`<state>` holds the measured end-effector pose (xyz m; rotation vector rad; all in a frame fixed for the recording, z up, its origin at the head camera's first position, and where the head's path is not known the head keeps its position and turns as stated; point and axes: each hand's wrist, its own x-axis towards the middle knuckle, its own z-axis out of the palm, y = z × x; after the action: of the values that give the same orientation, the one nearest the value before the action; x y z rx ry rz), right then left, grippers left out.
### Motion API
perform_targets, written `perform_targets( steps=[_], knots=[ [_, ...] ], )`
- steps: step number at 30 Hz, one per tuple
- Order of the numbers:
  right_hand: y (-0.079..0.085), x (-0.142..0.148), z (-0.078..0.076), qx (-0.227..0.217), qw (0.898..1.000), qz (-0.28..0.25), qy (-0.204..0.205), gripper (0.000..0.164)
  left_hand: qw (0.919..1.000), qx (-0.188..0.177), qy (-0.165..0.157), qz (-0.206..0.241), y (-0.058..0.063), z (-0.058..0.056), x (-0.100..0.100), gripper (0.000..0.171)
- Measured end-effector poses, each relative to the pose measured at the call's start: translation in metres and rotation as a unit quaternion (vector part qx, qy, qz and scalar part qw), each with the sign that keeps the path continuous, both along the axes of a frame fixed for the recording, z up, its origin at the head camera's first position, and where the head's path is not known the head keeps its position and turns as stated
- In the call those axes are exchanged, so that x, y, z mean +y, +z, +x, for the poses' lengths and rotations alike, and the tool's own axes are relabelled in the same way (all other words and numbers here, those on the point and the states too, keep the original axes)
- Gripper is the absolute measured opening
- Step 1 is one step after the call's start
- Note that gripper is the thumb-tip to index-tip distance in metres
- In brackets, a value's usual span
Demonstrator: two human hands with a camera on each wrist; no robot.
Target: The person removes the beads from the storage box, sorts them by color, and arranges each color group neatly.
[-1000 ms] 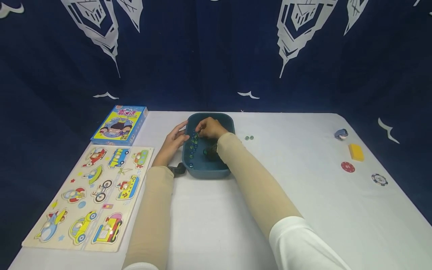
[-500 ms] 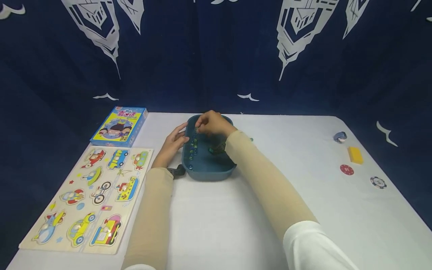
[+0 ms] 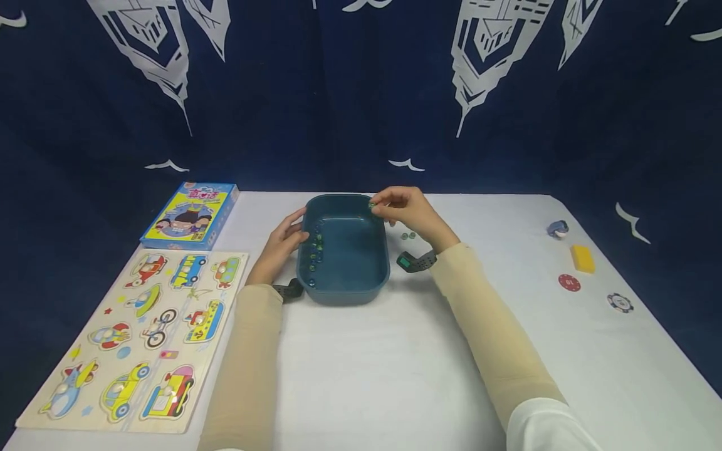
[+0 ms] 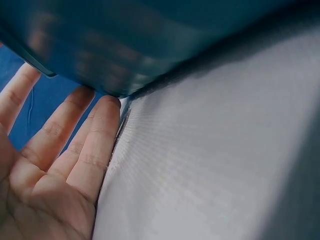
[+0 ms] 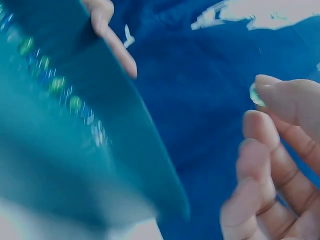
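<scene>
My right hand pinches a clear green marble between thumb and forefinger, beside the right rim of a dark teal plastic bin. Inside that bin, a row of several blue and green marbles lies along the left wall. My left hand rests against the bin's left side, its thumb by the rim. In the left wrist view its fingers are fairly straight, tips at the outer wall. Two more green marbles lie on the white table just right of the bin.
To the left are a wooden vehicle puzzle board and a blue-yellow card box. Toward the right edge lie a small blue-grey object, a yellow block, a red chip and a black-white chip. A dark blue curtain hangs behind.
My right hand has lifted from the row of marbles inside the bin and moved right to its right rim, now with a green marble in its fingertips. The left hand keeps its place.
</scene>
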<state>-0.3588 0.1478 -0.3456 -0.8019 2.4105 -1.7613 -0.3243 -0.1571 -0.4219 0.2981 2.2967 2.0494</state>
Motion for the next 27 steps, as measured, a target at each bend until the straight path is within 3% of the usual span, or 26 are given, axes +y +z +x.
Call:
perform_targets(
  steps=[4,9,14,19,22,27],
  knots=[
    [-0.017,0.032,0.001,-0.007,0.999,-0.025,-0.047,0.019,1.0,-0.001,-0.002,-0.001,0.001,-0.001,0.0,0.061],
    [-0.039,0.063,-0.002,-0.022,0.995,-0.018,-0.092,0.023,1.0,0.001,0.002,-0.003,0.0,-0.002,0.0,0.061],
    [-0.058,0.083,-0.003,-0.045,0.989,0.022,-0.141,0.028,1.0,0.001,0.003,-0.004,-0.003,-0.002,0.0,0.061],
    [-0.072,0.094,-0.005,-0.054,0.985,0.05,-0.159,0.029,1.0,-0.002,0.003,-0.007,-0.003,-0.003,0.0,0.061],
    [-0.079,0.097,-0.007,-0.051,0.982,0.066,-0.167,0.026,1.0,-0.002,0.004,-0.006,-0.003,-0.003,0.0,0.061],
    [-0.084,0.096,-0.008,-0.036,0.971,0.135,-0.192,0.02,0.9999,-0.012,0.007,-0.009,0.0,-0.003,0.0,0.062]
  ],
)
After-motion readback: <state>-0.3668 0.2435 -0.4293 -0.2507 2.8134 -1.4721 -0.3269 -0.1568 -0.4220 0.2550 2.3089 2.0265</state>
